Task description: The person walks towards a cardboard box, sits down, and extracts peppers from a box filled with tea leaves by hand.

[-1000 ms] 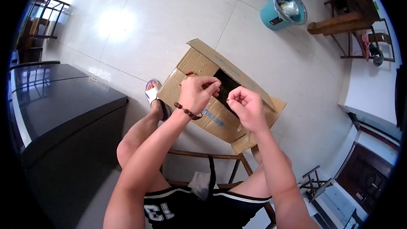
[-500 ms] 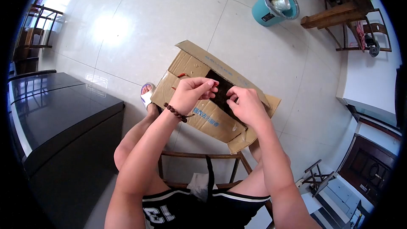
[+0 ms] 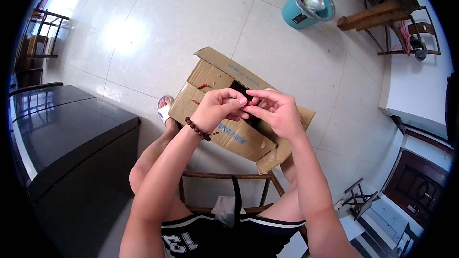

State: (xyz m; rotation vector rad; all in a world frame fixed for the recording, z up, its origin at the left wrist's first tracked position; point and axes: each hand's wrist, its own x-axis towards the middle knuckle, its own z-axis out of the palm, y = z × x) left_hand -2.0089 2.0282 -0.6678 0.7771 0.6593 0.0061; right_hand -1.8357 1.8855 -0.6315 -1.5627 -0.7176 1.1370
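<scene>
A small red chili pepper (image 3: 249, 103) shows between the fingertips of both my hands, above the opening of a cardboard box (image 3: 233, 139). My left hand (image 3: 222, 107), with a beaded bracelet at the wrist, pinches it from the left. From the right, my right hand (image 3: 277, 111) has thumb and fingers closed on it too; much of the pepper is covered. One red chili (image 3: 204, 85) lies on the box's flap, and a second red chili (image 3: 195, 102) lies close to my left hand. The dark inside of the box is partly hidden by my hands.
A teal bin (image 3: 297, 13) with a liner and rubbish stands on the tiled floor beyond the box. Wooden furniture (image 3: 373, 16) is at the upper right. To the left is a dark glossy cabinet (image 3: 71, 114). My legs flank the box.
My right hand has moved left and up from over the box opening to meet my left hand, and its fingers now pinch the chili pepper. My left hand stays nearly in place.
</scene>
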